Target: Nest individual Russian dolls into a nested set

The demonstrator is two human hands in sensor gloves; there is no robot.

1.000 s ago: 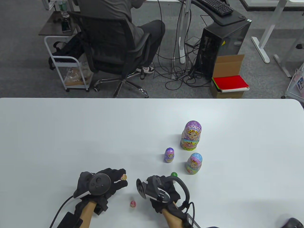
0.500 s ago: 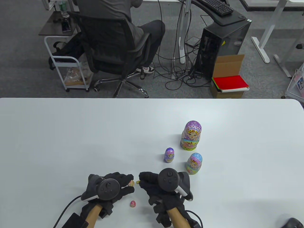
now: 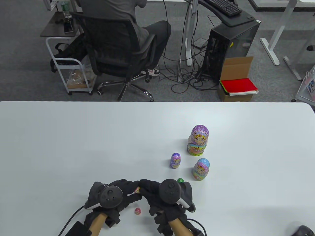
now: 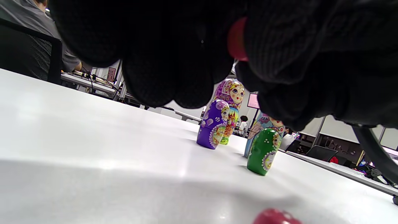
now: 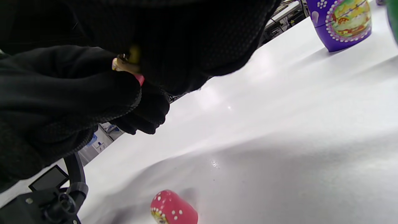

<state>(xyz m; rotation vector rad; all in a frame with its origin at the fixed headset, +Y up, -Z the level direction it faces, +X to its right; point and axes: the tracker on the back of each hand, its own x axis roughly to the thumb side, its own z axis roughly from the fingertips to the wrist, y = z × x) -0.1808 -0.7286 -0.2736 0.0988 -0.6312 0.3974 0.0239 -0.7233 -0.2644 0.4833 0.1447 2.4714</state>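
Note:
My left hand (image 3: 133,192) pinches a small pink-red doll half (image 3: 137,189), which shows as a red edge between the fingers in the left wrist view (image 4: 236,40). My right hand (image 3: 143,186) pinches a tiny yellow doll (image 5: 133,56) and presses it against that half; the fingertips of both hands touch. The matching red half (image 3: 137,211) lies on the table just below the hands and also shows in the right wrist view (image 5: 173,210). A green doll (image 3: 180,180) stands behind my right hand.
Three closed dolls stand to the right and farther back: a small purple one (image 3: 175,160), a blue one (image 3: 201,169) and the largest, purple-headed one (image 3: 198,140). The white table (image 3: 73,147) stretches out to the left and back.
My right hand turned over and moved left from beside the green doll to meet my left hand. The gap between the tiny yellow doll and the pink-red half has closed.

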